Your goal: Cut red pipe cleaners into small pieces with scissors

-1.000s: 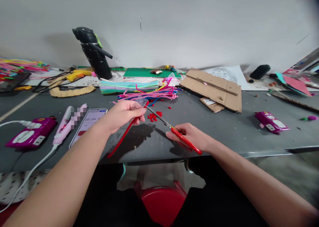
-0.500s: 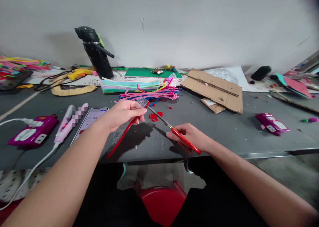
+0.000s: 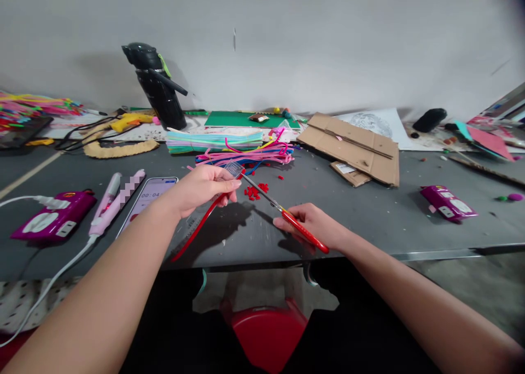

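Note:
My left hand (image 3: 215,183) is closed in a pinch around a red pipe cleaner (image 3: 199,229) and a clear plastic ruler (image 3: 234,169). Both lie along each other and trail down toward the table's near edge. In my right hand (image 3: 307,223) is a pair of scissors (image 3: 301,231) with red handles, its fingers wrapped round them. The scissor blades point up and left, with their tips at the red end just past my left fingers. Whether the blades are fully closed is hard to make out. Several short red pieces (image 3: 256,191) lie on the table beneath the blades.
Bundles of pale green (image 3: 217,139) and pink pipe cleaners (image 3: 262,154) lie behind my hands. At left are a phone (image 3: 153,193), a pink hair straightener (image 3: 115,204) and a purple power strip (image 3: 57,215). Flattened cardboard (image 3: 353,150) lies right; a black flask (image 3: 158,89) stands behind.
Almost nothing differs. The free lower end of the red pipe cleaner has shifted slightly left; both hands and the scissors hold nearly the same place.

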Motion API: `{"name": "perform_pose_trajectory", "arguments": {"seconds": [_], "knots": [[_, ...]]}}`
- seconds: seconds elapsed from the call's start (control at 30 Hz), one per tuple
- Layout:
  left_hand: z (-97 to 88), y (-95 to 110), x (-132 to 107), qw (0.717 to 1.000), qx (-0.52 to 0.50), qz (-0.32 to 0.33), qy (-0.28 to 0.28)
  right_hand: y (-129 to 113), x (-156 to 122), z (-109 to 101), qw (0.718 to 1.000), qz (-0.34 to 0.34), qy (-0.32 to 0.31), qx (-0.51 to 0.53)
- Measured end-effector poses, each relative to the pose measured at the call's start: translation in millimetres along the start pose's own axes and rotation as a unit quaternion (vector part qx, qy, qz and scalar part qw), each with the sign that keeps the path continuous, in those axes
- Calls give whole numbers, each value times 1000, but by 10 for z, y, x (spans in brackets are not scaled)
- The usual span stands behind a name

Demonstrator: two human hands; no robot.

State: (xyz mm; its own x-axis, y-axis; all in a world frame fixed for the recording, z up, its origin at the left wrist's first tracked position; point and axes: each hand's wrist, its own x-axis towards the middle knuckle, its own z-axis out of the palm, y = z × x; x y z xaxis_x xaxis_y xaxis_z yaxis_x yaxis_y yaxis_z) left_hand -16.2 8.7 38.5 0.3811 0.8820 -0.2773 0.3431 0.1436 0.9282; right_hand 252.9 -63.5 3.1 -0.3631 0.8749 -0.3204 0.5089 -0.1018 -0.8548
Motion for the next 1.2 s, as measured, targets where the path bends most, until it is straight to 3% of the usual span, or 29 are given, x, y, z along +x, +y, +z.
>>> {"name": "perform_pose_trajectory", "arguments": {"seconds": [0.5, 0.7, 1.2], "knots": [[20, -15, 16, 1000, -13, 5, 6, -26, 9, -48, 999, -18, -35, 14], [32, -34, 54, 999, -37, 10, 1, 19, 41, -87, 997, 10, -66, 33], [16, -59, 70, 998, -56, 10, 13, 48, 46, -85, 997, 21, -37, 60]]}}
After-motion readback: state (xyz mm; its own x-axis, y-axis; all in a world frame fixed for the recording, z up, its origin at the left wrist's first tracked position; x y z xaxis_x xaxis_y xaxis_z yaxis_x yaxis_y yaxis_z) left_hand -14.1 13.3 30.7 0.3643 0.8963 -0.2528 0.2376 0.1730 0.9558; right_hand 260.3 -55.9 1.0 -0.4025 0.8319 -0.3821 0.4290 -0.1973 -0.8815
